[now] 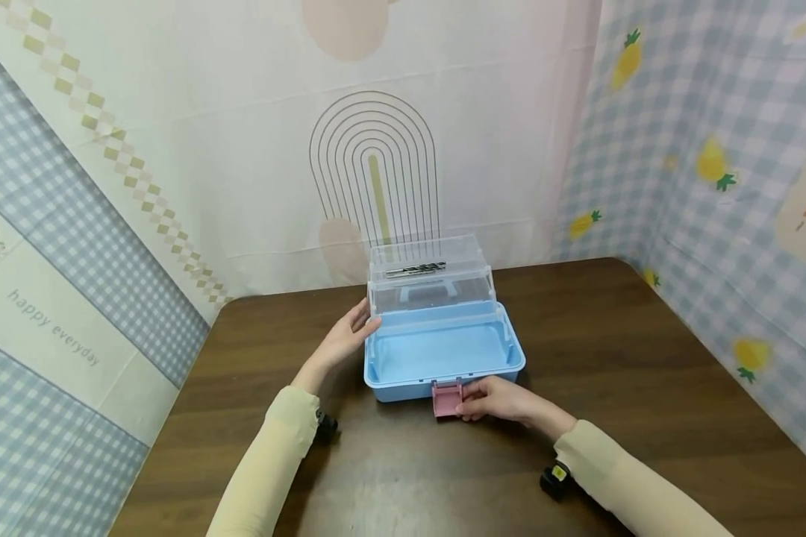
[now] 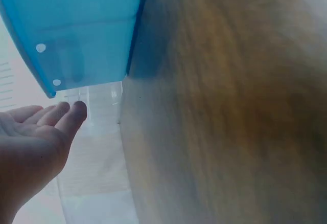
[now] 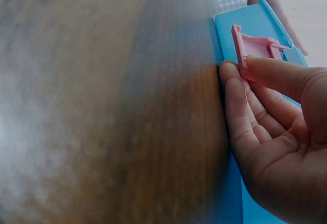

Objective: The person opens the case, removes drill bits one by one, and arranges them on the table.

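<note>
A light blue plastic storage box (image 1: 443, 350) stands on the table with its clear lid (image 1: 423, 250) raised at the back. Several metal drill bits (image 1: 416, 270) lie in the upper clear part. At the box's left side is my left hand (image 1: 345, 337), its thumb at the edge of the clear part; in the left wrist view, the fingers (image 2: 66, 119) reach out loosely beside the box corner. My right hand (image 1: 504, 400) pinches the side of the pink latch (image 1: 447, 399) on the box front, between thumb and fingers. The latch hangs swung outward from the rim.
The brown wooden table (image 1: 255, 447) extends on both sides of the box. Close behind its back edge hangs a pale printed cloth (image 1: 255, 186), with a checked cloth (image 1: 698, 224) at the right. Each wrist wears a small black camera (image 1: 554, 481).
</note>
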{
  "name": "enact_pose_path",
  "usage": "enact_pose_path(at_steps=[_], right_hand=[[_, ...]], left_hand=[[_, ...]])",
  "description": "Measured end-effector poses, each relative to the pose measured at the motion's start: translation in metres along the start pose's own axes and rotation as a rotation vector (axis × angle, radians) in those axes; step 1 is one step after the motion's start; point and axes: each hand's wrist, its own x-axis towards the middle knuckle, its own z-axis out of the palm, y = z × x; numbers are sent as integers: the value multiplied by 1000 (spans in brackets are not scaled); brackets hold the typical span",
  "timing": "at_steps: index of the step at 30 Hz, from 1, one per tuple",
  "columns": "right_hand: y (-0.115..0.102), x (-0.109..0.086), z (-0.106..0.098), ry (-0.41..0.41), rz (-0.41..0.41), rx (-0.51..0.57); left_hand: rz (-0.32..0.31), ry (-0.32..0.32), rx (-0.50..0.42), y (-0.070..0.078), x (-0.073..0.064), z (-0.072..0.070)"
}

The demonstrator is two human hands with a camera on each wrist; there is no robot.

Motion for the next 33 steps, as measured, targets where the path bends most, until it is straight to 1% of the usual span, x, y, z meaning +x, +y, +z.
enact_pose_path(at_steps=[3,7,10,14,17,19,25,28,29,33], right_hand=[[1,0,-1,0,-3,4],[1,0,-2,-9,1,7],[2,0,-2,-12,9,9],[3,1,-2,-10,11,13],[3,1,-2,-6,7,16],[3,1,-1,-4,5,16],[5,1,0,-5,6,23],[4,1,-1,-6,7,25],[3,1,-1,-6,8,24],[1,1,-2,-13,15,19]], left_hand=[[29,-35,42,1,-6,3],[60,-73,63,-2,-15,6],[76,-97,105,-4,-21,7],[99,-138,208,-6,-26,7],[115,-164,271,-8,-28,5],[125,-182,296,-8,-29,4],[145,-250,314,-11,-29,2],[154,-261,308,-12,-30,1],[154,-267,302,-6,-32,0],[154,-268,303,-5,-34,0]])
